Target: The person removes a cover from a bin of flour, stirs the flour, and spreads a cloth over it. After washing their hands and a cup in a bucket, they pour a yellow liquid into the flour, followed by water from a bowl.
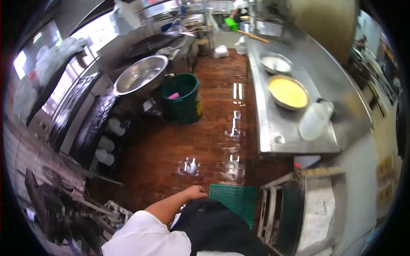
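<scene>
My left hand hangs in front of the black apron, its fingers loosely curled in, and I see nothing in it. It is close to the corner of a green mat on the floor but apart from it. My right hand is out of view. Ahead to the right, a steel counter bears a bowl of yellow liquid, a bowl with white contents and a translucent white jug with a dark handle.
A green bin with something pink at its rim stands left of the walkway, beside a large steel basin. The reddish floor looks wet. A metal-framed cart is at the lower right. Another person is at the back.
</scene>
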The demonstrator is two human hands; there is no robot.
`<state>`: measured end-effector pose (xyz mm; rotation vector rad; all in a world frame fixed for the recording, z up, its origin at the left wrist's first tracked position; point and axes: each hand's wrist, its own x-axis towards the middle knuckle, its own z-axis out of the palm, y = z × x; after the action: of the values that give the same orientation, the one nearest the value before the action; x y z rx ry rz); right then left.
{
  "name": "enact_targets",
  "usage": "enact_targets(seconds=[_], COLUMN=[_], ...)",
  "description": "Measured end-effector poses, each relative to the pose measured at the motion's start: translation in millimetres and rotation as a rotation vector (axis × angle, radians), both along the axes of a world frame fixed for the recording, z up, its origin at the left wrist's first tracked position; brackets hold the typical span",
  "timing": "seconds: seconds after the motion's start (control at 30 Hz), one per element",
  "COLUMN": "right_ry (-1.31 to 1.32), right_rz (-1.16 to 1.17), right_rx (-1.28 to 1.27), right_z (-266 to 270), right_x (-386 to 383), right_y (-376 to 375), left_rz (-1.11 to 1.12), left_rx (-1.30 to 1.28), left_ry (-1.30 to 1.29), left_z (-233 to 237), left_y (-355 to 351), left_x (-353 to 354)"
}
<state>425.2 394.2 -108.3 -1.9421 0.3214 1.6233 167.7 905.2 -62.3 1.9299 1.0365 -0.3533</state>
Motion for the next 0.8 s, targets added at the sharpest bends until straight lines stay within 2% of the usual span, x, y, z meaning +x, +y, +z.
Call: enact_targets(seconds=[0.07,0.13,0.17,0.2,0.27,0.33,0.37,0.4,0.43,0.47,0.5,0.53,0.57,0.6,0.63,0.67,0.7,0.73,0.8], right_ry=[-0.068,-0.128,-0.154,-0.177,-0.216,-0.255,-0.264,-0.268,-0.268,-0.239,-0.208,-0.270,-0.387,-0.361,-0.329,-0.392,-0.513,-0.535,-0.543], right_rz=[0.158,0.310,0.385,0.459,0.613,0.855,0.981,1.127,1.147,0.659,0.145,0.227,0.228,0.240,0.437,0.572,0.669,0.712,0.723], right_rx=[-0.004,-0.014,-0.031,-0.059,-0.139,-0.239,-0.261,-0.169,-0.174,-0.237,-0.284,0.064,0.174,0.159,0.162,0.049,0.073,0.129,0.141], right_z=[24.6,48.2,57.9,70.3,93.4,119.4,126.3,107.9,100.8,92.9,86.1,39.5,46.9,76.6,59.3,73.1,97.8,105.7,102.2], right_x=[13.8,24.7,27.6,26.6,25.1,17.8,15.4,33.8,34.5,33.9,33.0,64.4,48.7,26.6,34.3,25.1,4.2,-2.7,-4.2], right_y=[49.9,100.5,125.2,153.6,202.0,258.6,282.3,294.5,318.3,333.9,349.5,356.5,379.9,416.5,431.2,458.0,482.0,499.7,525.8], left_rz=[0.190,0.196,0.367,0.431,0.790,1.145,1.181,1.109,1.022,1.109,1.085,1.121,1.133,1.201,1.225,1.266,1.322,1.293,1.372], left_rx=[-0.071,-0.039,-0.016,0.072,-0.230,-0.359,-0.371,-0.464,-0.555,-0.500,-0.500,-0.510,-0.523,-0.632,-0.537,-0.526,-0.513,-0.521,-0.468], left_ry=[0.111,0.150,0.298,0.252,0.350,0.243,0.224,0.264,0.308,0.297,0.295,0.224,0.156,-0.001,-0.009,-0.060,-0.120,-0.114,-0.183], left_z=[-49.1,-31.5,-55.0,-103.4,-110.2,-118.1,-120.4,-107.6,-98.8,-95.9,-95.5,-96.5,-99.0,-98.7,-91.9,-86.1,-84.6,-83.9,-80.0], left_y=[14.3,18.9,22.5,24.6,19.2,8.8,13.0,20.2,27.0,33.4,46.4,67.6,90.4,112.9,135.0,153.5,172.9,190.5,214.7], left_x=[-69.2,-125.5,-158.3,-207.3,-250.5,-280.2,-289.7,-293.9,-297.6,-295.0,-300.0,-303.3,-302.5,-306.7,-303.6,-303.4,-302.1,-297.1,-293.2])
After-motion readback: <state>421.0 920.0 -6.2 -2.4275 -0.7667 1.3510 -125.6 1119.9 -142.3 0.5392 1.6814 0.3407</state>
